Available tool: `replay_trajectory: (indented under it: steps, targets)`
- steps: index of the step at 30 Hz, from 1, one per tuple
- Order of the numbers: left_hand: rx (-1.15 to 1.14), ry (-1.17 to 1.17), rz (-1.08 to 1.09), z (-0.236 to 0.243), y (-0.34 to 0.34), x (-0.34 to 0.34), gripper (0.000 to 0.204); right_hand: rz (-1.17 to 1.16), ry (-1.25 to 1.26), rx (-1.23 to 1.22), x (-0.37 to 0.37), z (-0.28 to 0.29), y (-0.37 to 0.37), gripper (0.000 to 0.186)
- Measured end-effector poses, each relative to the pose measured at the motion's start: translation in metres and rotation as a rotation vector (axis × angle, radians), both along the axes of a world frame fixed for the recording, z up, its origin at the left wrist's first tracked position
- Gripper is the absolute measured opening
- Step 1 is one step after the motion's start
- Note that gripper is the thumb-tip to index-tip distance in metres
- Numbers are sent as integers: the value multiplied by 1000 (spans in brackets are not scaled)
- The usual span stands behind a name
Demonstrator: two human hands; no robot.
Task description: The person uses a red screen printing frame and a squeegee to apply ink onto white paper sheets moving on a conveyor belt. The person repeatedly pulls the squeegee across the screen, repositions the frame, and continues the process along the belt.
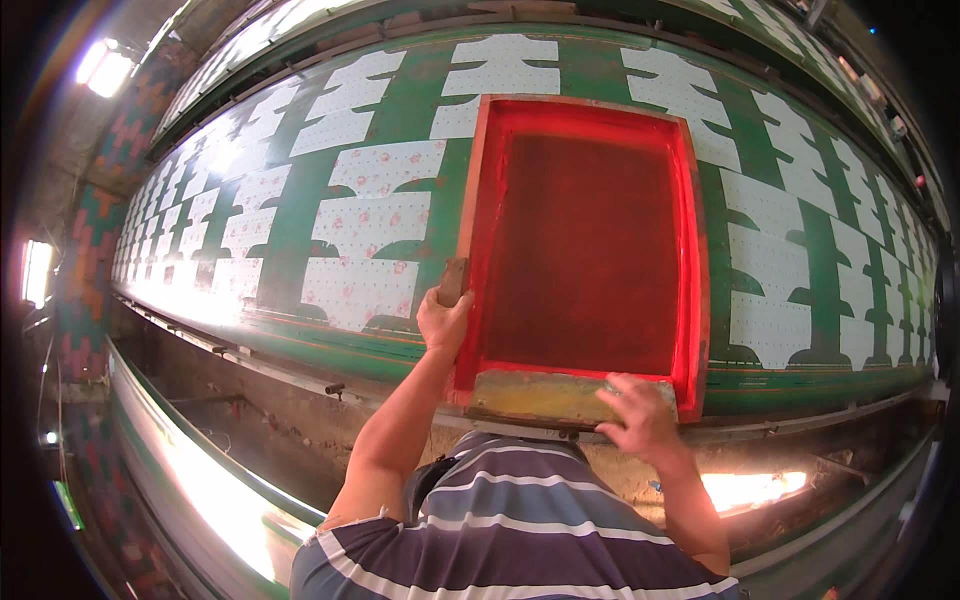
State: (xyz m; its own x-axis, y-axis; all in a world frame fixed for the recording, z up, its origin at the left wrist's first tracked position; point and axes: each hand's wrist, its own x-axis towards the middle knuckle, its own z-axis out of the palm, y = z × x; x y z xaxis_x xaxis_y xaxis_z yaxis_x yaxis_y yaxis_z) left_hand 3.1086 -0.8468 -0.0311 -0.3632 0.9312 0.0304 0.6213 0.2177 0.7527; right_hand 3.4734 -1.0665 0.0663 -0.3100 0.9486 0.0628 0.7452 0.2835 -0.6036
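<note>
A printing screen (690, 220) with a red-stained wooden frame and a dark red mesh lies over the long green table in front of me. My left hand (444, 320) is closed round a small wooden handle (453, 284) on the screen's left side. Along the screen's near end rests a wide squeegee (540, 396), its flat face stained yellow-brown. Over the squeegee's right end is my right hand (642, 412), fingers apart and slightly blurred. Whether its fingertips touch the squeegee I cannot tell.
White cut fabric pieces (770, 265) lie in rows on the green table (285, 235). Those left of the screen (365, 220) carry reddish flower prints. A rail (300, 362) runs along the table's near edge. Another long table (190, 450) stands behind me at lower left.
</note>
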Motion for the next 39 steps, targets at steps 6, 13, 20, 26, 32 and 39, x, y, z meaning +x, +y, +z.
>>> replay_trajectory:
  steps: [6, 13, 20, 26, 32, 39]
  targets:
    - [-151, -77, -204, 4, 27, -29, 71, -9, -253, 123, -42, -2, -2, 47]
    - [38, 119, -341, -5, 106, -25, 40, -26, -304, 72, -89, 10, 44, 40]
    - [201, 196, -371, -23, 102, -19, 30, -87, -395, -157, -92, 19, 46, 45]
    - [266, 196, -387, -17, 102, -17, 28, -147, -382, -28, -118, 8, 12, 55]
    - [257, 199, -388, -13, 100, -16, 28, -180, -432, 132, -120, -14, 17, 48]
    - [261, 222, -397, -13, 99, -17, 26, -145, -461, 285, -84, -40, 106, 43]
